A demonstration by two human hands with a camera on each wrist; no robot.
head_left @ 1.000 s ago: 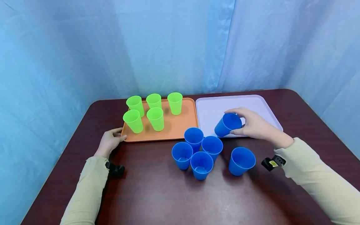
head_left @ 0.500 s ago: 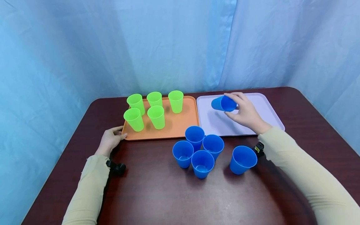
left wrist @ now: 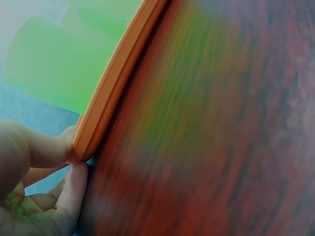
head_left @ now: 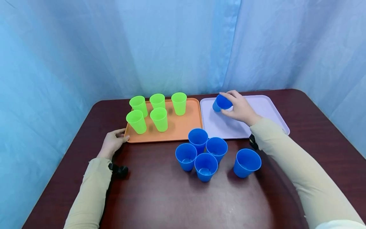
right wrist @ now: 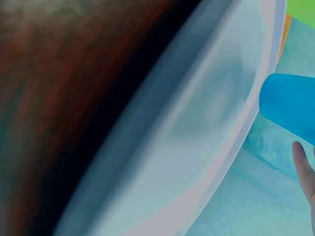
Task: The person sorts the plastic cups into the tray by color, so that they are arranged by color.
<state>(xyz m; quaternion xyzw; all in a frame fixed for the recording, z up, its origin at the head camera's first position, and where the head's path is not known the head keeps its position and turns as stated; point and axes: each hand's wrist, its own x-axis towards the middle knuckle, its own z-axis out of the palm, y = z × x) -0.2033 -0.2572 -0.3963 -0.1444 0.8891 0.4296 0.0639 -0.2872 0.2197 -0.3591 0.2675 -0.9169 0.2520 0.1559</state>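
Note:
My right hand grips a blue cup at the far left corner of the lavender tray; the cup is tilted with its mouth toward me. The right wrist view shows that blue cup just above the tray's rim. My left hand pinches the near left corner of the orange tray, with the thumb on the rim. Several green cups stand upright on the orange tray. Several blue cups stand on the table in front of the trays.
The dark wooden table has its left edge close to my left arm. Blue curtains hang right behind the trays. One blue cup stands apart at the right, close beside my right forearm.
My right hand has carried the blue cup from the lavender tray's near edge to its far left corner. The left hand has stayed on the orange tray.

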